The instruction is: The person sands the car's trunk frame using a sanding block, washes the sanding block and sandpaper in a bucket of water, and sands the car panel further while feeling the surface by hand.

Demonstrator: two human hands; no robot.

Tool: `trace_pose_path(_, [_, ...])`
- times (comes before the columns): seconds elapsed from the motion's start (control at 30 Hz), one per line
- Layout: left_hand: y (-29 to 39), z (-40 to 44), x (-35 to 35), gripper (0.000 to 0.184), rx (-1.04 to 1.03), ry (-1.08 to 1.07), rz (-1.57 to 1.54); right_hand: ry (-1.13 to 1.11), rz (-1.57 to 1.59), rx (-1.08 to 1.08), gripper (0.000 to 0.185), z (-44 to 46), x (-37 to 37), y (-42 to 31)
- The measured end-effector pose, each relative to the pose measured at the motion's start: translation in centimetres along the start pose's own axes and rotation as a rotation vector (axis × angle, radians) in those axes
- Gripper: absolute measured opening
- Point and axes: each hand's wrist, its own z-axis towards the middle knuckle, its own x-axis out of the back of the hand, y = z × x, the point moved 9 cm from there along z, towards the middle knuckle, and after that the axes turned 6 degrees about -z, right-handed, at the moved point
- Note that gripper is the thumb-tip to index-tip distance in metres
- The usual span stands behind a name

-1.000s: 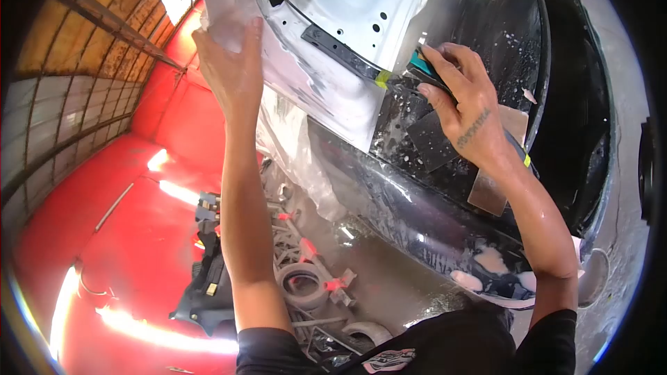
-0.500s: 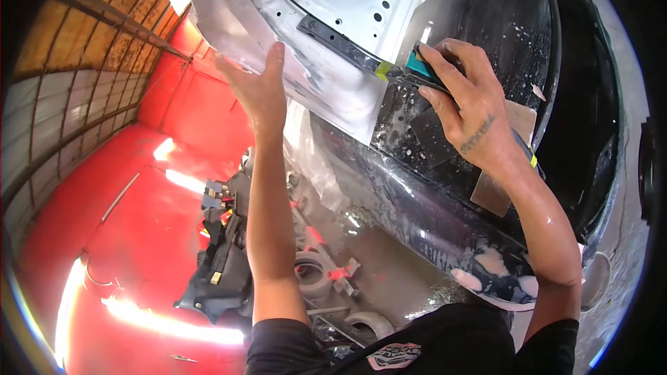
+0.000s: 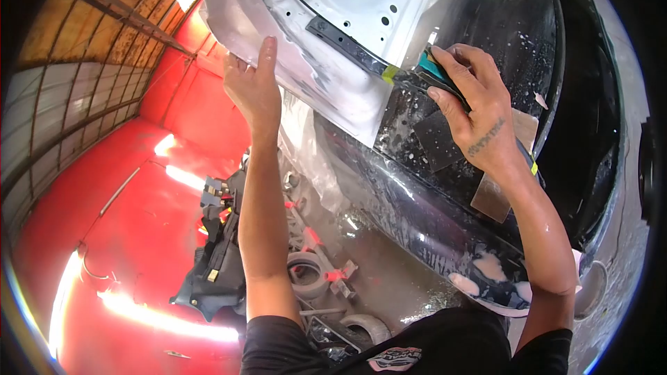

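My right hand (image 3: 479, 94) pinches a teal sanding block (image 3: 429, 66) with a dark sheet along it, held over the dark wet, water-spotted car panel (image 3: 479, 21). At the upper left, my left hand (image 3: 253, 94) is on the outer edge of the whitish-grey body panel (image 3: 333, 90). Its thumb lies across the face and its fingers curl at the edge, partly hidden. Below my right hand lie a dark square sheet (image 3: 436, 140) and a brown sheet (image 3: 492, 198). Yellow-green tape (image 3: 390, 73) marks the joint between the pale and dark parts.
A red wall (image 3: 139, 215) with bright light strips stands to the left. On the wet floor (image 3: 389, 257) lie tires (image 3: 306, 274) and a stand with red parts (image 3: 337, 276). A black padded item (image 3: 215, 264) is beside them. Clear plastic sheeting (image 3: 309, 153) hangs below the pale panel.
My left hand's fingers have drawn in at the panel edge and its thumb has shifted slightly left. The sanding block in my right hand has tilted and moved slightly right in view.
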Motion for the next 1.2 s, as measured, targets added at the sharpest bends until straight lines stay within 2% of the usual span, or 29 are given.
trace_pose_path(0.17, [-0.8, -2.0, -0.3, 0.041, 0.009, 0.005, 0.177, 0.007, 0.005, -0.009, 0.046, -0.1, 0.0, 0.0])
trace_pose_path(0.23, [-2.3, -4.4, -1.2, 0.049, 0.008, -0.056, 0.198, 0.000, 0.010, -0.017, 0.045, 0.0, 0.0, -0.1])
trace_pose_path(0.27, [-2.5, -6.2, -2.3, 0.065, 0.001, -0.069, 0.124, -0.003, 0.016, -0.021, 0.046, 0.0, 0.0, -0.1])
trace_pose_path(0.3, [-3.0, -8.0, -3.0, 0.080, 0.081, -0.126, 0.178, -0.004, 0.022, -0.025, 0.046, -0.1, 0.0, 0.0])
trace_pose_path(0.37, [-5.3, -11.1, -3.5, 0.096, 0.105, -0.177, 0.131, 0.005, 0.037, -0.015, 0.047, -0.1, 0.0, 0.0])
trace_pose_path(0.47, [-4.2, -12.9, -2.0, 0.096, 0.246, 0.009, 0.040, 0.011, 0.048, -0.007, 0.047, 0.0, -0.1, 0.0])
trace_pose_path(0.53, [-1.0, -11.1, -0.4, 0.083, -0.163, 0.096, 0.300, 0.021, 0.036, 0.006, 0.046, 0.1, 0.0, -0.2])
trace_pose_path(0.63, [3.6, -7.8, -1.4, 0.064, -0.536, -0.148, 0.927, 0.018, 0.018, 0.019, 0.046, 0.0, -0.1, -0.1])
trace_pose_path(0.73, [3.2, -6.3, -3.4, 0.060, -0.602, -0.417, 1.215, 0.041, 0.035, 0.036, 0.046, 0.0, 0.3, -0.3])
trace_pose_path(0.83, [2.1, -7.7, -3.8, 0.065, -0.674, -0.505, 1.252, 0.048, 0.032, 0.032, 0.045, 0.0, 0.4, -0.2])
trace_pose_path(0.93, [1.8, -9.3, -3.7, 0.066, -0.665, -0.504, 1.285, 0.055, 0.024, 0.043, 0.045, -0.1, 0.6, -0.3])
trace_pose_path(1.03, [1.7, -11.7, -4.1, 0.052, -0.684, -0.543, 1.240, 0.043, 0.048, 0.020, 0.045, -0.1, 0.5, -0.1])
trace_pose_path(1.13, [-0.6, -15.0, -4.7, 0.071, -0.624, -0.723, 1.188, 0.058, 0.049, 0.040, 0.045, -0.1, 0.5, -0.2])
trace_pose_path(1.2, [-0.4, -14.0, -4.1, 0.071, -0.648, -0.695, 1.190, 0.055, 0.046, 0.031, 0.045, -0.1, 0.4, -0.1])
